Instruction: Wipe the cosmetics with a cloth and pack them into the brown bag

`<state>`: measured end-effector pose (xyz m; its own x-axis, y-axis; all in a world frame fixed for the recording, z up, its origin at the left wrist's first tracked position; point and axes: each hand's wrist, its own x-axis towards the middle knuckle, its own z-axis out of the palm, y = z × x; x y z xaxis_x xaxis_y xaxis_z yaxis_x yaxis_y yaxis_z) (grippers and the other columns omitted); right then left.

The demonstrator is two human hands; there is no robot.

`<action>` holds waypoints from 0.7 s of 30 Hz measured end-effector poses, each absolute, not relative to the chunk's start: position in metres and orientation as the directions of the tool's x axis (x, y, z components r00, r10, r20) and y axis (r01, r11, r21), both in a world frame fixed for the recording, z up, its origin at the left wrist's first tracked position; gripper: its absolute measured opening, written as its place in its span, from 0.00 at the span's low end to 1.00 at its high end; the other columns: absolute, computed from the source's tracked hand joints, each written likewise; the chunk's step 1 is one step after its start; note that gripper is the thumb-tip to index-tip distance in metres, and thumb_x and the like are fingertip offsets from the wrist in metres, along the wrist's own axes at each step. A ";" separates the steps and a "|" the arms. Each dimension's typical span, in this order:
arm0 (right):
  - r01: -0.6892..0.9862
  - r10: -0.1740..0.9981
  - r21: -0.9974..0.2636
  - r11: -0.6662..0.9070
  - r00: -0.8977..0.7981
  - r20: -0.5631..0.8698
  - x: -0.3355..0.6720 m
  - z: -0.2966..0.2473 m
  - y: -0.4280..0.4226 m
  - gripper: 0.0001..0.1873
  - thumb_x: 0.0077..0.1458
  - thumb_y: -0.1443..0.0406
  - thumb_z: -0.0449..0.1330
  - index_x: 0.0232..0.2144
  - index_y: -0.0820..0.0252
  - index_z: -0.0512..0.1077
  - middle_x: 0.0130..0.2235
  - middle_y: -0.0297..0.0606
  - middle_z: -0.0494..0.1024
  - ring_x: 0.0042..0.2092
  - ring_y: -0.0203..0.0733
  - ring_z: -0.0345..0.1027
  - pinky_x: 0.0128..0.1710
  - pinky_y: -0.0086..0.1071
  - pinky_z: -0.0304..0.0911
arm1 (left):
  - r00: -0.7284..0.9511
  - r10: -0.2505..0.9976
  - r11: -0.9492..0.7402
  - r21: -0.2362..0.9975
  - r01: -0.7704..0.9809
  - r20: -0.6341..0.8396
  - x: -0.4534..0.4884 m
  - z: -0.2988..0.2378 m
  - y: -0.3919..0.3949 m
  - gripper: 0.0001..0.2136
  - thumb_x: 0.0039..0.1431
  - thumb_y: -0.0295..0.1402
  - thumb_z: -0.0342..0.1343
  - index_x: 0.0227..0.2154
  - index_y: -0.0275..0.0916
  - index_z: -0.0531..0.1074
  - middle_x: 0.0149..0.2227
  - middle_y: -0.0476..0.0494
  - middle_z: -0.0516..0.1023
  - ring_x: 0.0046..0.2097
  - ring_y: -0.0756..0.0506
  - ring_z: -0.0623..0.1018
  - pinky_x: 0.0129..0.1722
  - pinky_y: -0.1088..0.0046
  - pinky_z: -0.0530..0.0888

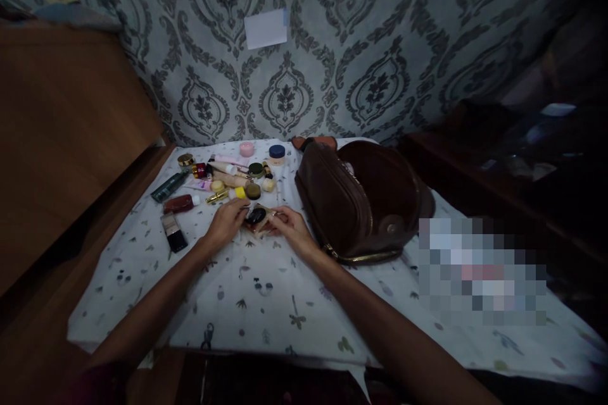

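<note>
Between my two hands is a small see-through packet (260,228) with a dark, round, shiny piece (257,215) in or on it; its exact kind is too dim to tell. My left hand (228,221) pinches the packet's left edge, close to a yellow-capped tube (237,193). On the other side, my right hand (293,226) grips the right edge with thumb and fingers. Just beyond lie a dark-lidded jar (253,191) and a gold lipstick-like tube (217,196). A brown leather bag (327,193) stands unzipped to the right of my right hand.
Several cosmetic tubes and jars cover the table's back left, among them a red-brown bottle (180,204), a dark green tube (170,186) and a navy-lidded jar (277,154). A black-and-clear bottle (174,233) lies nearer. Wooden furniture (71,133) borders the left; a blurred-out item is at right.
</note>
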<state>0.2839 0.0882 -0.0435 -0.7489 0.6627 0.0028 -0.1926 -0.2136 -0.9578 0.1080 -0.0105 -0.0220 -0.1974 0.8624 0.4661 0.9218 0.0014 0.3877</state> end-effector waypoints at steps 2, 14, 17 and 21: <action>-0.173 0.685 -0.962 -0.212 -0.728 -0.020 0.282 -0.046 0.088 0.22 0.41 0.53 0.70 0.34 0.57 0.68 0.26 0.30 0.76 0.27 0.39 0.73 0.27 0.33 0.71 | -0.201 0.868 -0.004 0.412 0.911 0.454 0.106 -0.024 -0.018 0.09 0.62 0.28 0.50 0.41 0.38 0.74 0.43 0.40 0.81 0.44 0.42 0.79 0.46 0.63 0.75; -0.230 0.721 -0.908 -0.350 -0.685 -0.104 0.282 -0.051 0.092 0.22 0.40 0.59 0.73 0.38 0.59 0.73 0.34 0.38 0.80 0.31 0.43 0.74 0.30 0.36 0.73 | -0.272 0.831 0.035 0.443 0.896 0.485 0.118 -0.024 -0.050 0.08 0.62 0.31 0.50 0.42 0.38 0.72 0.41 0.41 0.78 0.44 0.43 0.78 0.46 0.65 0.75; -0.265 0.691 -0.891 -0.368 -0.720 -0.071 0.284 -0.047 0.090 0.23 0.40 0.57 0.73 0.39 0.60 0.76 0.36 0.39 0.81 0.33 0.43 0.75 0.32 0.35 0.73 | -0.294 0.805 0.035 0.453 0.891 0.515 0.125 -0.018 -0.048 0.08 0.62 0.31 0.50 0.42 0.39 0.71 0.40 0.42 0.77 0.44 0.43 0.77 0.46 0.66 0.74; -0.285 0.663 -0.897 -0.339 -0.748 -0.013 0.287 -0.041 0.087 0.23 0.42 0.55 0.72 0.40 0.60 0.77 0.39 0.39 0.81 0.36 0.42 0.75 0.33 0.33 0.72 | -0.303 0.792 0.039 0.452 0.891 0.529 0.129 -0.008 -0.045 0.07 0.63 0.31 0.50 0.41 0.39 0.71 0.40 0.43 0.76 0.44 0.43 0.76 0.46 0.66 0.73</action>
